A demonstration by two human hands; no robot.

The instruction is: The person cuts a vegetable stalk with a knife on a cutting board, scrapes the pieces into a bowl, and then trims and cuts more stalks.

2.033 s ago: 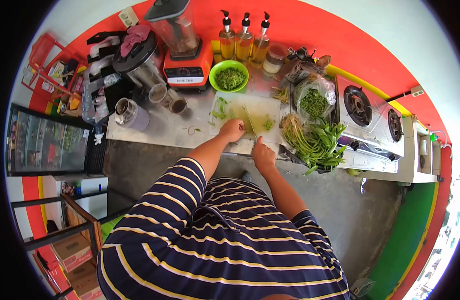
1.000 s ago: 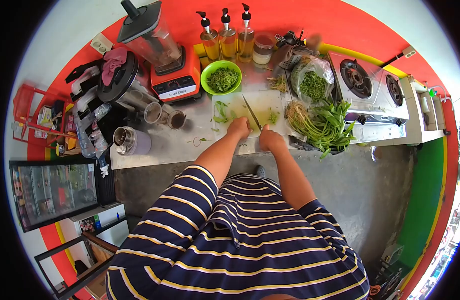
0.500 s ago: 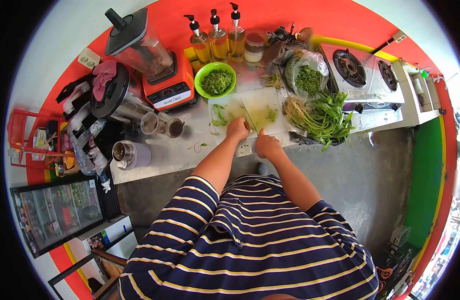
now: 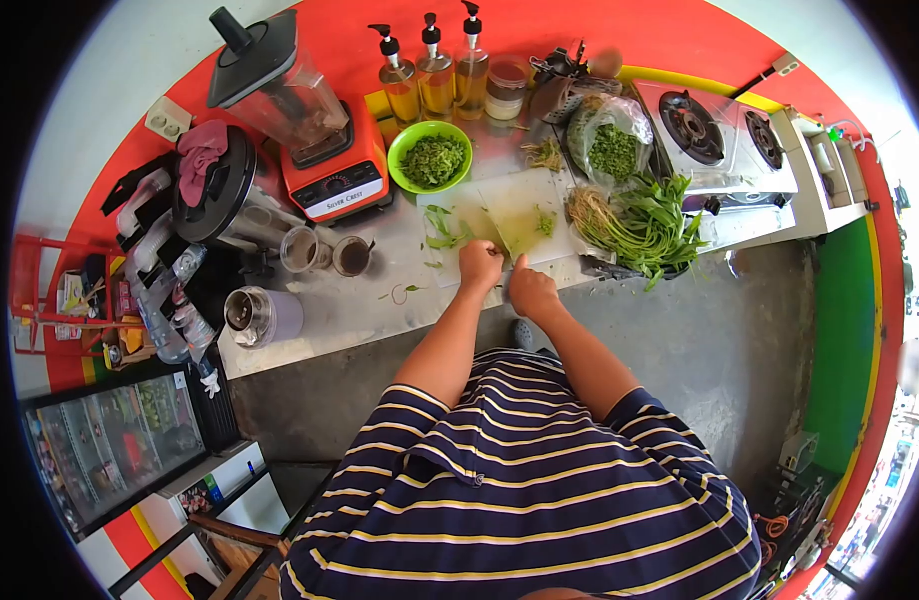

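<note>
A white cutting board, stained green in the middle, lies on the steel table below me. On it, my right hand is closed round the handle of a knife, index finger stretched toward the blade, which points away from me. Just left of the blade, my left hand is closed with its fingers curled down; what they pinch is hidden. Loose green leaves lie beside my left hand. A small heap of chopped greens sits right of the blade.
Behind the board stands a green bowl of chopped greens, beside an orange blender. A bundle of leafy stems lies to the right, near a bag of greens and a gas stove. A steel-mouthed container stands left.
My left hand has turned slightly and sits a little closer to the blade. My right hand with the knife has barely shifted. The whole view has tilted a little.
</note>
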